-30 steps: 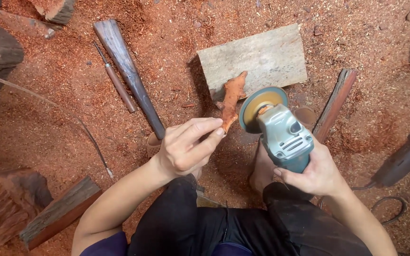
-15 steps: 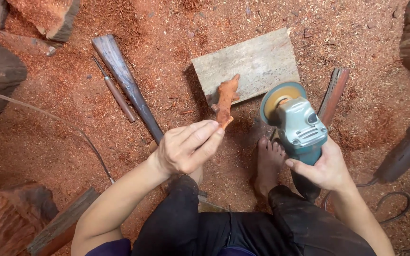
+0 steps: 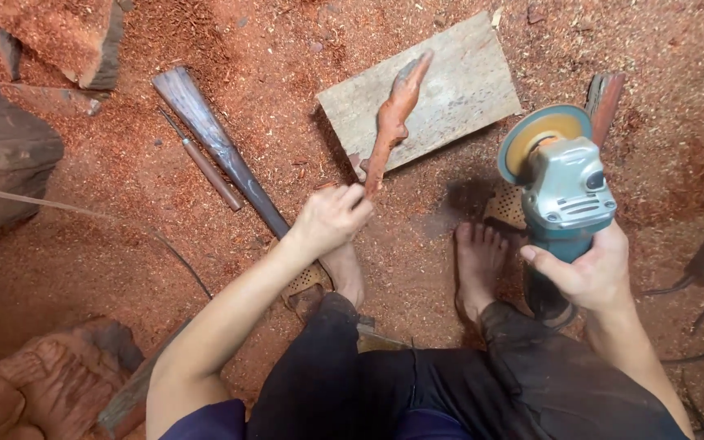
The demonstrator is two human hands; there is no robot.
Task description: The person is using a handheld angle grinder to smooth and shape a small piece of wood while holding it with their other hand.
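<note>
- The left hand (image 3: pixel 329 218) is pinching the low end of a reddish carved stick (image 3: pixel 391 118), which is lying tilted across a grey board (image 3: pixel 466 90).
- The right hand (image 3: pixel 592 273) is clenching a grey angle grinder (image 3: pixel 564 187), disc apparently clear of the wood.
- 2 bare feet (image 3: pixel 478 265) are resting on red sawdust (image 3: pixel 124 244); a dark wooden slat (image 3: pixel 217 147) is lying left.

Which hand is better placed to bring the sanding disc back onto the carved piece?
Right. The right hand already grips the angle grinder, disc up and clear of the work. The left hand is occupied holding the carved wooden piece over the board.
</note>
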